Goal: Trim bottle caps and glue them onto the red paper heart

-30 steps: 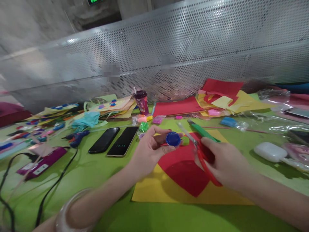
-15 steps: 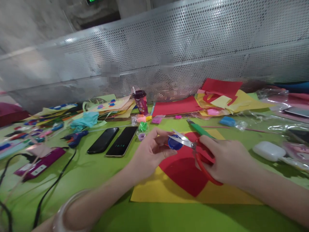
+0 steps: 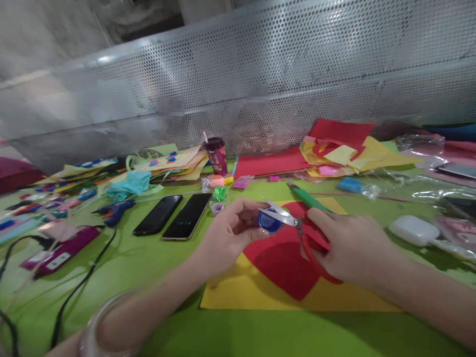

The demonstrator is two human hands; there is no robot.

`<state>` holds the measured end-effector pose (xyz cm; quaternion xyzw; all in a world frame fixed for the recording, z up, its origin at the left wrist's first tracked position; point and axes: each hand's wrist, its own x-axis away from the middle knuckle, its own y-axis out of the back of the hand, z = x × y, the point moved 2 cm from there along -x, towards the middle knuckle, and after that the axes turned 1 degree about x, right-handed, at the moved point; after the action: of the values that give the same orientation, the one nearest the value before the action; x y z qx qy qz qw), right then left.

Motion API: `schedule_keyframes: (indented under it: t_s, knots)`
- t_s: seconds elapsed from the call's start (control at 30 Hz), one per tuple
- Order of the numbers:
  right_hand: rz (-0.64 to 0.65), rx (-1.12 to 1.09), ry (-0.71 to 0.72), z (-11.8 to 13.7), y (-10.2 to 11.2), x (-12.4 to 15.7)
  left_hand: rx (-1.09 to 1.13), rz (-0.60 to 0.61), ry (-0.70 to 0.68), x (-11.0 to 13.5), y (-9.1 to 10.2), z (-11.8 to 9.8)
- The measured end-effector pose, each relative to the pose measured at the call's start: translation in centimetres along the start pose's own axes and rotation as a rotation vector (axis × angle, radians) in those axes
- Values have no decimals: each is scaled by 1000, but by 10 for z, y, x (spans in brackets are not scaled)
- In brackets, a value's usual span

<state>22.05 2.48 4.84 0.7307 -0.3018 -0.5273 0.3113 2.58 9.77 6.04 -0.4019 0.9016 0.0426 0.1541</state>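
While the left hand (image 3: 232, 230) pinches a small blue cap (image 3: 268, 221) between thumb and fingertips, the head view shows the right hand (image 3: 349, 245) closed through the red handles of the scissors (image 3: 297, 224). The blades stand parted, with their tips at the cap's upper edge. Beneath both grips a red paper shape (image 3: 282, 265) lies on a yellow sheet (image 3: 234, 292). Two black phones (image 3: 188, 215) lie left of the pinch, and a white case (image 3: 413, 230) sits well right of the scissors grip.
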Motion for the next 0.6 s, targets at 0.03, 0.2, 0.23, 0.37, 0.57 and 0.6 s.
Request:
schedule_keyframes:
  t_s: [0.03, 0.2, 0.23, 0.37, 0.57, 0.6]
  knots:
    - [7, 4, -2, 0, 0, 0, -1, 5, 2, 0, 0, 0]
    - [64, 10, -17, -2, 1, -5, 26, 57, 28, 1, 1, 1]
    - [80, 7, -22, -4, 2, -6, 20, 77, 39, 0, 2, 1]
    - [134, 5, -90, -12, 4, -10, -230, 206, 175, -6, 13, 4]
    - [216, -44, 8, -5, 9, -10, -887, 421, 216, -16, 43, 4]
    - [212, -50, 35, -2, 10, -10, -930, 416, 241, -16, 47, 1]
